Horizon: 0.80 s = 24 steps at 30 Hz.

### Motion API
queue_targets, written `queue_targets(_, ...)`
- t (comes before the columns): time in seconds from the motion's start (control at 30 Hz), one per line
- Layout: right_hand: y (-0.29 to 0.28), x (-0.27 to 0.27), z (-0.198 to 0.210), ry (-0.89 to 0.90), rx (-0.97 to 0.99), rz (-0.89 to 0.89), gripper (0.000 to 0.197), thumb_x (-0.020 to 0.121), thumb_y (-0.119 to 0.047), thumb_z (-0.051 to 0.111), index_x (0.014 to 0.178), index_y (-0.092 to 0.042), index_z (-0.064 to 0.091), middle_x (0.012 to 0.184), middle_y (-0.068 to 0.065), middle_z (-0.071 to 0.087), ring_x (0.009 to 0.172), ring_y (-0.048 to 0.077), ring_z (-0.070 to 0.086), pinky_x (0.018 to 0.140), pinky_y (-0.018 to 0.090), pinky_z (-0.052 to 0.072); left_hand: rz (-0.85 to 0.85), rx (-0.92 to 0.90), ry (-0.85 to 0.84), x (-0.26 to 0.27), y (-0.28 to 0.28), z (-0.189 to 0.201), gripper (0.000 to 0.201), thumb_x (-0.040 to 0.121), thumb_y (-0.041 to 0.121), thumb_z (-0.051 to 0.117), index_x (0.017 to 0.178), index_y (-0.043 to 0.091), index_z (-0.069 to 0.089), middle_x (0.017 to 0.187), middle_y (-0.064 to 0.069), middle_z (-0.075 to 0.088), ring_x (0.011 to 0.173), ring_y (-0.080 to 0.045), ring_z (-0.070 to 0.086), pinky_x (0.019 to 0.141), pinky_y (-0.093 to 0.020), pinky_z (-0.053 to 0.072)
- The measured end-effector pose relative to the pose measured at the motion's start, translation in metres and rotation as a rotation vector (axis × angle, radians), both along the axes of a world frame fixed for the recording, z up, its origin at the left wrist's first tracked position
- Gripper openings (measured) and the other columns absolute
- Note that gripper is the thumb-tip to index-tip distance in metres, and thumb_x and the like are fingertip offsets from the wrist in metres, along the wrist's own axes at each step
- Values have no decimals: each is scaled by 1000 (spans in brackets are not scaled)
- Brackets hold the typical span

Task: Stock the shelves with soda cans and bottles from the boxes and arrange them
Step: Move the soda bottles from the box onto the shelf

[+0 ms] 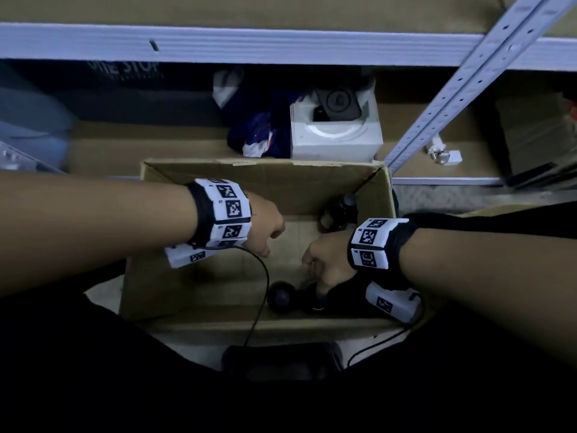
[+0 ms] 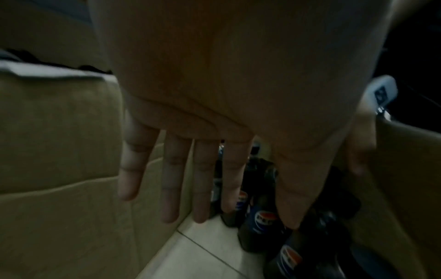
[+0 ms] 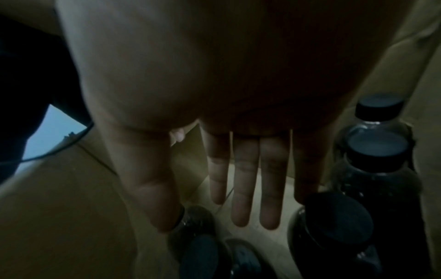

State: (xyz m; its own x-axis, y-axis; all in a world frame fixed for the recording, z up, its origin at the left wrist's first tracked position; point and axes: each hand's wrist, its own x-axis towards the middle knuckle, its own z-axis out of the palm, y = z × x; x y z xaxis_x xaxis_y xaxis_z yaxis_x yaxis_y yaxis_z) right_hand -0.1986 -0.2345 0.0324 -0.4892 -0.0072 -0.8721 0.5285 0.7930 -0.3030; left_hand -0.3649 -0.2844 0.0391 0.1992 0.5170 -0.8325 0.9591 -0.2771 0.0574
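My right hand (image 1: 324, 260) fingers (image 3: 241, 188) hang straight, slightly apart, holding nothing, just above upright dark soda bottles (image 1: 282, 296) at the cardboard box (image 1: 249, 173) near-right corner, caps up; left hand (image 1: 263, 228), equally empty, hovers farther off mid-box.

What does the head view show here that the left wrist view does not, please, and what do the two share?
Only the head view shows the shelf rail, a white box on the lower shelf, both marker wristbands, and the right hand low in the cardboard box above dark bottle caps.

Only the left wrist view shows the left hand's straight fingers from below and the red, white and blue labels on the bottles.

Both show the left hand, the box's cardboard walls and the dark bottles inside.
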Motion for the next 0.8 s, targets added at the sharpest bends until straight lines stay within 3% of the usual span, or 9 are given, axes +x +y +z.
queue_targets(0.13, -3, 2, -15, -33, -34, 44, 45, 84, -29, 79, 126, -24, 65, 105, -9, 64, 101, 18, 62, 81, 26, 49, -151, -87, -143, 16, -3, -35, 59, 89, 41, 70, 140, 20, 50, 126, -6, 58, 111, -31, 59, 78, -35, 47)
queue_targets(0.23, -1, 0, -20, -46, -35, 111, 37, 79, -29, 79, 113, -22, 69, 101, 0, 70, 95, 25, 67, 85, 40, 58, -241, -65, -321, 29, -13, -62, 45, 78, 41, 77, 117, 23, 64, 94, 2, 63, 82, -23, 61, 57, -23, 39)
queue_targets(0.27, -1, -1, -21, -48, -31, 125, 33, 78, -27, 79, 108, -21, 69, 100, 2, 71, 93, 27, 67, 85, 43, 59, -247, -78, -352, 31, -18, -71, 41, 75, 42, 77, 110, 22, 66, 90, 2, 64, 77, -21, 61, 56, -23, 41)
queue_targets(0.37, -3, -3, -24, -70, -13, 176, 33, 76, -22, 81, 105, -19, 67, 101, 3, 70, 93, 26, 67, 84, 43, 59, -279, -95, -400, 36, -26, -89, 51, 71, 49, 77, 113, 21, 65, 104, -3, 67, 87, -27, 66, 73, -37, 57)
queue_targets(0.47, -8, -8, -28, -83, -38, 224, 46, 74, -27, 86, 115, -17, 70, 107, 3, 70, 97, 25, 66, 86, 40, 58, -327, -80, -447, 36, -28, -98, 74, 68, 58, 83, 131, 26, 59, 122, 0, 65, 102, -26, 65, 84, -39, 55)
queue_targets(0.57, -10, -14, -28, -93, -59, 246, 50, 76, -29, 87, 121, -17, 68, 115, 2, 69, 104, 24, 65, 89, 36, 54, -306, -69, -486, 30, -31, -108, 71, 71, 48, 84, 135, 31, 57, 123, 2, 66, 105, -25, 64, 86, -36, 53)
queue_targets(0.7, -2, -25, -14, -59, -35, 227, 61, 76, -33, 87, 131, -23, 65, 118, -2, 70, 106, 19, 64, 91, 34, 53, -255, -93, -484, 18, -32, -109, 68, 72, 33, 86, 133, 29, 58, 118, 3, 69, 104, -22, 65, 78, -26, 44)
queue_targets(0.8, 7, -36, -10, -93, -11, 211, 68, 76, -30, 87, 138, -26, 60, 120, -7, 67, 108, 15, 63, 96, 31, 52, -212, -66, -474, 4, -30, -103, 67, 70, 30, 87, 131, 28, 60, 114, 3, 70, 102, -20, 65, 82, -29, 48)
